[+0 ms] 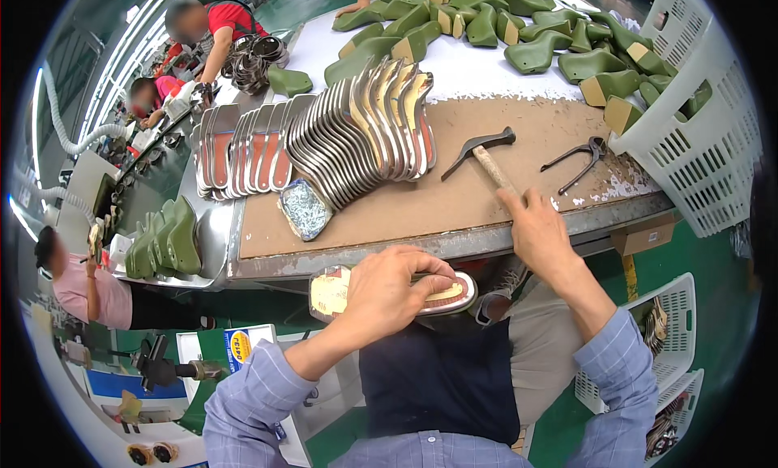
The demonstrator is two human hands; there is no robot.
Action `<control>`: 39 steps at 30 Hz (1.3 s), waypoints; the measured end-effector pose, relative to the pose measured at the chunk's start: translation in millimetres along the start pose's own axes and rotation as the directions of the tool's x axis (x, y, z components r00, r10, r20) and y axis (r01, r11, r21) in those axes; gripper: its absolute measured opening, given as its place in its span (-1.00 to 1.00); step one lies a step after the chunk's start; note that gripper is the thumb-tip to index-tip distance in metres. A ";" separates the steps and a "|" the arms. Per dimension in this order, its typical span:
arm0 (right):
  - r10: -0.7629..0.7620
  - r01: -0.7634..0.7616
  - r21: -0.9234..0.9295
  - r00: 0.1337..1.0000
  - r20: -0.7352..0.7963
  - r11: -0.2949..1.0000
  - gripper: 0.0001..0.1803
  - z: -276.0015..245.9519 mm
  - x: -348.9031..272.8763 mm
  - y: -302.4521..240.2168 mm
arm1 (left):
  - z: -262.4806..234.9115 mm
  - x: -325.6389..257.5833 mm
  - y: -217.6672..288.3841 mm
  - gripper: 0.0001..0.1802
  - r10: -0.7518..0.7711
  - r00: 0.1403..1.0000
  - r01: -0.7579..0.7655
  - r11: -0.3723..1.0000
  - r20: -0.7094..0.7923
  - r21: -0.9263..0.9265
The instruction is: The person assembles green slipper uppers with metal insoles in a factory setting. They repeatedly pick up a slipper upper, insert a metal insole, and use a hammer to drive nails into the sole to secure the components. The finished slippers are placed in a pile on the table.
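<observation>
My left hand [387, 294] is closed on a sole-shaped piece [328, 294] at my lap, just off the table's near edge. It has a yellow and red-brown face with a pale, shiny rim; its middle is under my fingers. My right hand [536, 231] grips the end of a wooden-handled hammer [491, 168], whose dark, curved head lies over the brown board. Right of the hammer are open metal pincers [577, 162]. A tray of small silvery tacks [305, 212] stands before a long row of metal-edged sole-shaped plates [340, 140].
Green shoe lasts [531, 51] are heaped across the white far part of the table [320, 42]; several more [166, 239] stand at left. A white basket [689, 136] leans at the right edge, with another basket [681, 326] lower down. Other people [235, 22] work at far left.
</observation>
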State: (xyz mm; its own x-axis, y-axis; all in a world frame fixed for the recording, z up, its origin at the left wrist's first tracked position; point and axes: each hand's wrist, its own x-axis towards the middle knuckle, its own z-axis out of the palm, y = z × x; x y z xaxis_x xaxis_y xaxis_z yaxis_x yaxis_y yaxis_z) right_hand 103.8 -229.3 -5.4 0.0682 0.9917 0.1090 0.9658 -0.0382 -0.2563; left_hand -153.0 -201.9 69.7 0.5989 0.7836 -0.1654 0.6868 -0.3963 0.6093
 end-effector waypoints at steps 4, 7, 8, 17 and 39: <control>0.076 -0.037 0.301 0.990 -0.121 0.953 -0.43 -14.9 -9.8 8.1 | -0.4 1.2 -3.4 -0.82 -0.011 1.000 0.011 1.000 0.018 -0.017; 0.147 0.021 0.585 0.960 -0.238 0.811 -0.45 -22.8 -39.6 2.7 | 1.3 -2.0 -6.1 -0.83 0.008 1.000 -0.008 1.000 -0.003 -0.017; 0.213 -0.034 0.651 0.957 -0.198 0.758 -0.47 -35.3 -55.8 -5.1 | 1.6 -1.8 -5.1 -0.83 0.031 1.000 -0.031 0.999 -0.004 -0.019; 0.009 0.148 0.620 0.970 -0.243 0.771 -0.47 -95.3 -140.1 -22.4 | 6.5 -4.6 -8.5 -0.85 0.171 0.983 -0.173 0.985 -0.059 -0.022; 0.044 0.117 0.703 0.977 -0.207 0.702 -0.41 -71.5 -180.9 -18.6 | -9.8 -21.9 -24.6 -0.37 0.416 0.904 -0.418 0.815 0.097 0.401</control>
State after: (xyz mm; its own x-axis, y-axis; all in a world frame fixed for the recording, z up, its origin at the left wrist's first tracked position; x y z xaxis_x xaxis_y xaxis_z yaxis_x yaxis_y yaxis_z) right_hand 91.3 -416.7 48.2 0.1612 0.9422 0.2937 0.5101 0.1752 -0.8421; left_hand -187.2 -204.6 66.0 0.8671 0.4973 0.0291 0.4746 -0.8424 0.2553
